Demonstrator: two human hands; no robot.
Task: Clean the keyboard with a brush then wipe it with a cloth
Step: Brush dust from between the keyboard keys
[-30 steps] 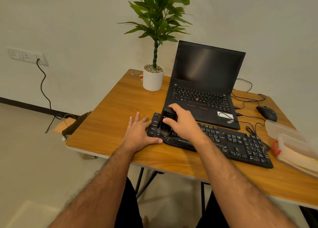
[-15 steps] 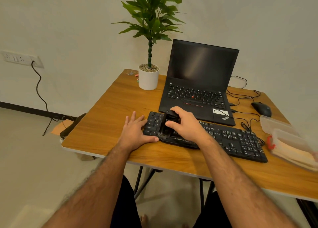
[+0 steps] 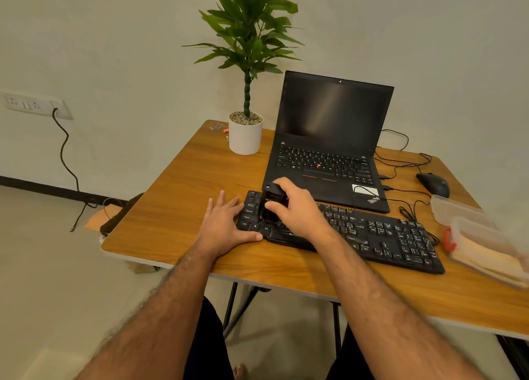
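The black keyboard lies along the near part of the wooden tabletop, just in front of an open laptop. The right hand has its fingers curled tight around a black brush, whose bristles are pressed on the keys at the keyboard's left end. The left hand lies flat, fingers spread and holding nothing (thumb against the keyboard's front left corner).

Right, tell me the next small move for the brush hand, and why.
Probably sweep the brush rightward along the key rows. The right hand holds it at the keyboard's left end, the left hand braces that edge, and the keys to the right look unbrushed.
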